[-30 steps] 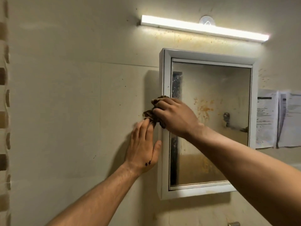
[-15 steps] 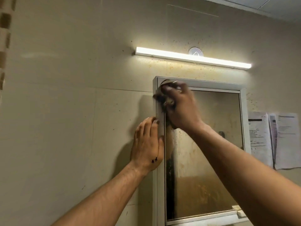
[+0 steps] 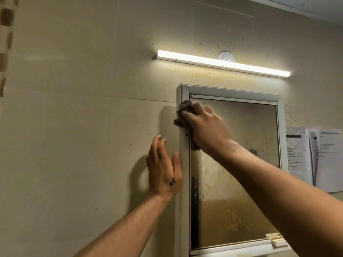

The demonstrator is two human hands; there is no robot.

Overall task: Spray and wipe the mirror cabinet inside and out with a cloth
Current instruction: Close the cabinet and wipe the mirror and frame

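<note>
A white-framed mirror cabinet [image 3: 232, 93] hangs on the tiled wall, its door closed and its glass [image 3: 241, 130] stained and cloudy. My right hand [image 3: 207, 128] presses a dark brown cloth [image 3: 182, 113] against the upper left frame, near the top corner. Most of the cloth is hidden under my fingers. My left hand [image 3: 163, 169] lies flat with fingers apart against the cabinet's left side, thumb on the frame edge, holding nothing. No spray bottle is in view.
A lit strip light [image 3: 220, 63] is mounted on the wall above the cabinet. Printed papers [image 3: 315, 156] are stuck to the wall on the right. Bare beige wall tiles fill the left. The wall around the light is speckled with stains.
My right hand with the cloth rose from mid-height on the left frame to the top corner, then slid slightly down. The left hand stayed beside the cabinet. The view tilted upward.
</note>
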